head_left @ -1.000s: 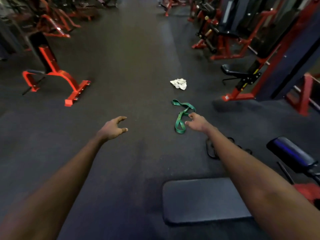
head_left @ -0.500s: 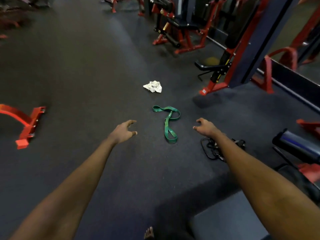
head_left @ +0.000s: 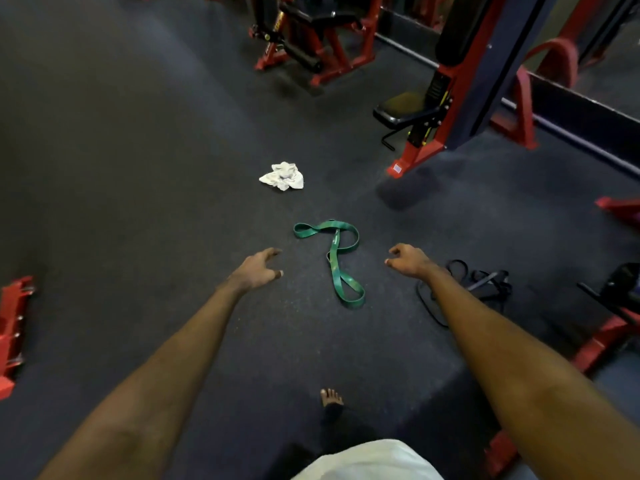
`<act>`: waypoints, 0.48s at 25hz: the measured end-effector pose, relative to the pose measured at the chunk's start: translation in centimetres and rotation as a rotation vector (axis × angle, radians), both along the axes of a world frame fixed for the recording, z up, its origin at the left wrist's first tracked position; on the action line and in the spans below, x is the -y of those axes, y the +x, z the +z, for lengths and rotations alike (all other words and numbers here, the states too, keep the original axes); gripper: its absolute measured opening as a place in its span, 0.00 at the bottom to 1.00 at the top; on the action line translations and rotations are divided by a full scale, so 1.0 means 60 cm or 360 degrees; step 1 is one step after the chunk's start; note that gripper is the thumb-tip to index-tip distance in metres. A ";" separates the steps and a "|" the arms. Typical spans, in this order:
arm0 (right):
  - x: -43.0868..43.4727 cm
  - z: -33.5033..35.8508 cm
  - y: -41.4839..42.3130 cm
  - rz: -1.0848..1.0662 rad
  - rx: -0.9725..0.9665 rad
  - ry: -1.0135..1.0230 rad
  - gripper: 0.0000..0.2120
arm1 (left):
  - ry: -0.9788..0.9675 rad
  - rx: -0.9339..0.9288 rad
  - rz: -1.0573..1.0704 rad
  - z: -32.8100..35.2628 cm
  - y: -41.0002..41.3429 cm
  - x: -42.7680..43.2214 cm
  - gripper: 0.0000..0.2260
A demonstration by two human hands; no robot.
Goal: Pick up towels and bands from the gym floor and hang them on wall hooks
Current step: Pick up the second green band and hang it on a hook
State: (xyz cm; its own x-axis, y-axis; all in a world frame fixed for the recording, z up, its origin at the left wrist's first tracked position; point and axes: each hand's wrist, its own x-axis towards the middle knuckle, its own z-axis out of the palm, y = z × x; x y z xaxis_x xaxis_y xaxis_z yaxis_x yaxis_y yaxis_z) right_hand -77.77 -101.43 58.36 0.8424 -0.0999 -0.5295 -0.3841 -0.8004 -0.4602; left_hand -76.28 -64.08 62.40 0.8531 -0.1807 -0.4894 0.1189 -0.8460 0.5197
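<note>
– Dark speckled rubber floor (head_left: 138, 168), dim light. Red-framed machines (head_left: 419, 150) stand along the far and right sides. One has a black seat pad (head_left: 398, 105) low on its post. More red frame (head_left: 14, 323) shows at the left edge.
– Task items?
– All on the floor. Green band (head_left: 333, 254) lies in a twisted loop, centre of view. White towel (head_left: 282, 176) is crumpled beyond it, apart from it. Black bands (head_left: 485, 282) sit in a tangle to the right of the green one, partly hidden behind the right forearm.
– Hands?
– Left hand (head_left: 256, 271) is just left of the green band, right hand (head_left: 408, 261) just right of it, both arms stretched forward. Neither touches anything. Left fingers (head_left: 272, 251) are loosely curled and spread, thumb apart from them. Right fingers (head_left: 394, 251) are likewise bent, gripping nothing.
– Height above the floor?
– Cannot tell from this angle.
– Anything else?
– Bare foot (head_left: 330, 396) on the floor near the bottom, between the arms.
</note>
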 end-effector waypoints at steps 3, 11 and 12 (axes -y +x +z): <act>-0.039 -0.021 0.093 -0.0019 -0.0050 0.0015 0.25 | -0.0050 -0.0029 0.0006 -0.019 0.117 -0.027 0.29; -0.145 -0.146 0.298 -0.0375 -0.0318 0.0099 0.27 | -0.0086 -0.0359 -0.0202 -0.176 0.447 -0.046 0.29; -0.157 -0.169 0.317 -0.0411 -0.0384 0.0110 0.27 | -0.0090 -0.0413 -0.0238 -0.202 0.480 -0.042 0.29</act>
